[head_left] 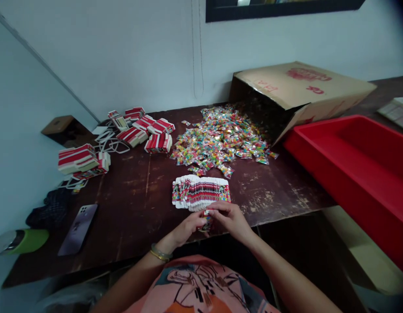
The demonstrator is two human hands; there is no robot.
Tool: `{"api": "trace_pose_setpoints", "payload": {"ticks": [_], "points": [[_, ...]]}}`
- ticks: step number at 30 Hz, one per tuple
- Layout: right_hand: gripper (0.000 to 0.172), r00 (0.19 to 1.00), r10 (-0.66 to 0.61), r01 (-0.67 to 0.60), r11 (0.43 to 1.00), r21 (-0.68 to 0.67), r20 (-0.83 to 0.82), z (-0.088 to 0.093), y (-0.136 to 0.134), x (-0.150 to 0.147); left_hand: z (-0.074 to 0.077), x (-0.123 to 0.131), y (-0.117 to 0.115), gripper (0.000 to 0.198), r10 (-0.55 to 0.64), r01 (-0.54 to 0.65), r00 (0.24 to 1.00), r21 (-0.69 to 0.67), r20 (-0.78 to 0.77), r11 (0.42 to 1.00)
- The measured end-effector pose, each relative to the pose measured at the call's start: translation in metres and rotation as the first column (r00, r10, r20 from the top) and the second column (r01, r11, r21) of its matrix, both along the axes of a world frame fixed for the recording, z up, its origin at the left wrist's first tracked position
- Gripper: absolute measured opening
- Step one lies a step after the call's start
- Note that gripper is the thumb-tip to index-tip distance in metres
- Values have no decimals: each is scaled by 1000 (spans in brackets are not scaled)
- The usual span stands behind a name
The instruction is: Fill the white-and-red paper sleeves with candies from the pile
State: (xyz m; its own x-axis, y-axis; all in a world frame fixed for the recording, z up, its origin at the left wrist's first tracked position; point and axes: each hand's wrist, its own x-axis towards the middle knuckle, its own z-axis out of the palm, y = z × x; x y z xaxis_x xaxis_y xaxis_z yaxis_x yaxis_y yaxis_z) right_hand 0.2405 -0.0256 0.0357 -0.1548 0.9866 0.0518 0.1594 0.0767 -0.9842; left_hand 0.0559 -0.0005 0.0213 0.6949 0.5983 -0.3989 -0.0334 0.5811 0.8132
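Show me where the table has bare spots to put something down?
Bare wood lies between the phone and the fanned flat cartons, and again right of the cartons, up to the red tray. It is crowded at the back: the candy pile by the cardboard box, and the red-white stacks.

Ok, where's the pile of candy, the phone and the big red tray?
Candy pile [221,139]: head view, middle of the heap.
Phone [78,229]: head view, middle of its back.
Red tray [321,163]: head view, its near outer wall.
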Motion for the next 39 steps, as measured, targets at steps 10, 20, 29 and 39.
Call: {"api": "trace_pose_setpoints", "payload": {"ticks": [10, 20, 29, 39], "points": [[24, 997, -2, 6, 999, -49, 79, -7, -39, 36, 3, 10, -12, 51, -93, 97, 995, -104, 41, 990], [49, 641, -36, -129, 980, 154, 767, -47, 19, 77, -15, 4, -1, 36, -4, -6, 989, -65, -149, 998], [25, 531, -18, -270, 944, 189, 847, -54, 47, 57, -20, 0, -12, 36, 11, -26, 995, -162, -96, 986], [32, 846, -66, -153, 921, 358, 529, -21, -33, 0, -18, 14, -5, 34, 142, -147, 989, -311, -38, 939]]}}
